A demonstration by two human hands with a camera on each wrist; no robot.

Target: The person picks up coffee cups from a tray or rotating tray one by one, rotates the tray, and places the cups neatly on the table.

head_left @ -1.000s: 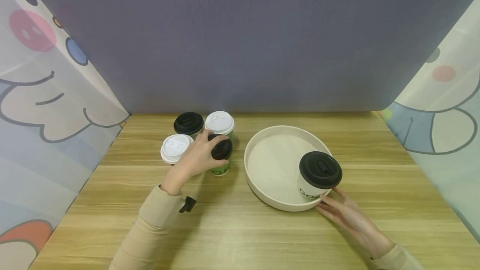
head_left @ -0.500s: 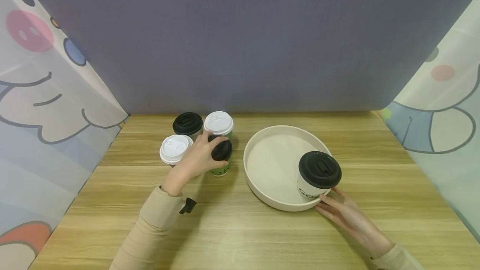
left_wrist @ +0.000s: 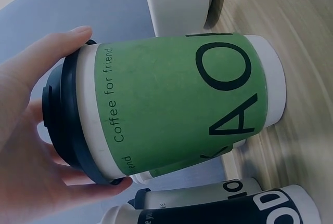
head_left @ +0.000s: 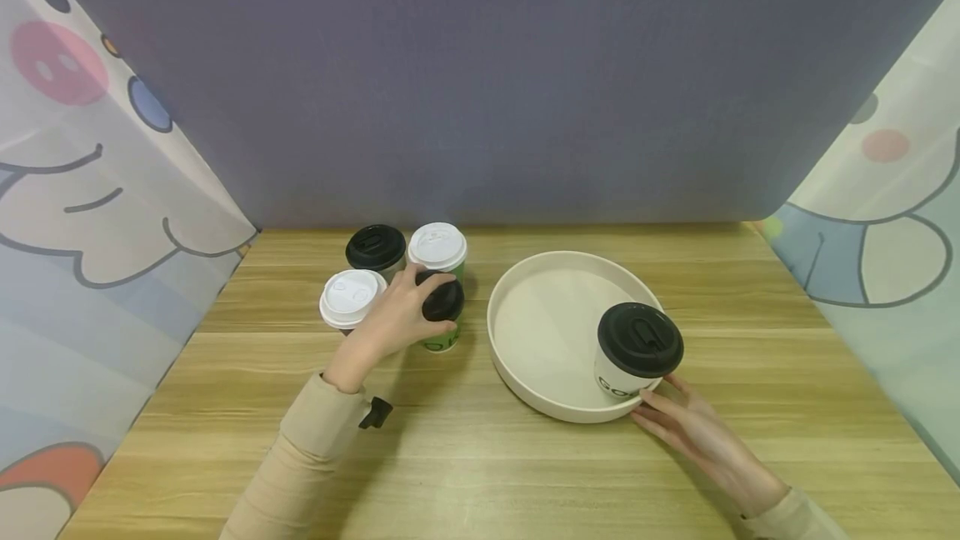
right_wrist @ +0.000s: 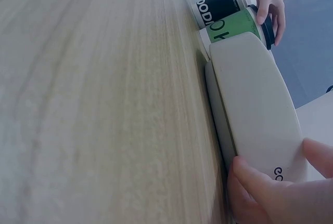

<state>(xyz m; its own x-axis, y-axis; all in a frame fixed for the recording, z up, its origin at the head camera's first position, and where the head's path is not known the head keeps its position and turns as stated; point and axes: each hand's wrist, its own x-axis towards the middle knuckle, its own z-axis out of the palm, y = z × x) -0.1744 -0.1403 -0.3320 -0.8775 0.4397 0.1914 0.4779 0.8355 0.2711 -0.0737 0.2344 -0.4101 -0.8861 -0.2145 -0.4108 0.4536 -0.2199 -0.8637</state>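
Note:
In the head view, my left hand (head_left: 401,311) grips a green paper coffee cup (head_left: 441,338) by its black lid (head_left: 442,300). The left wrist view has the thumb and fingers around that lid; the cup (left_wrist: 171,104) is upright, its base at or close to the table. A round cream tray (head_left: 536,332) lies to the right. Inside it, by the near right rim, stands a white coffee cup (head_left: 618,377) with a black lid. My right hand (head_left: 701,440) holds the tray's rim beside this cup, fingers against the outer wall (right_wrist: 255,89).
Close to my left hand stand a white-lidded cup (head_left: 351,297) on the left, a black-lidded cup (head_left: 377,247) behind, and another white-lidded cup (head_left: 438,246). A grey panel (head_left: 480,90) rises behind the wooden table (head_left: 480,473). Printed curtains (head_left: 105,190) hang at both sides.
The head view shifts very slightly. Both hands, the cups and the tray keep their places.

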